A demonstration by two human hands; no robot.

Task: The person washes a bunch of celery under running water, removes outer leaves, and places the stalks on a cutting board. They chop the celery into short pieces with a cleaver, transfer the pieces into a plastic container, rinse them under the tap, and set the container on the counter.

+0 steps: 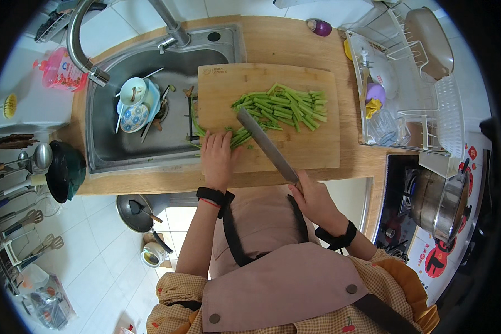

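My right hand (315, 198) grips the handle of a wide-bladed kitchen knife (267, 144). The blade slants up and to the left over a wooden cutting board (304, 146). My left hand (217, 154) presses a bunch of long green stalks (241, 137) onto the board near its lower left corner. Some thin ends of the bunch (195, 121) hang past the board's left edge over the sink. Beyond the knife tip lies a heap of cut green stalk pieces (292, 104), spread toward the board's right side.
A steel sink (179, 150) on the left holds bowls (133, 94) and chopsticks under a faucet (81, 50). At right stand a dish rack (426, 112) and a steel pot (438, 204) on the stove. A purple onion (320, 27) lies at the counter's back. A dark green pot (64, 171) stands left.
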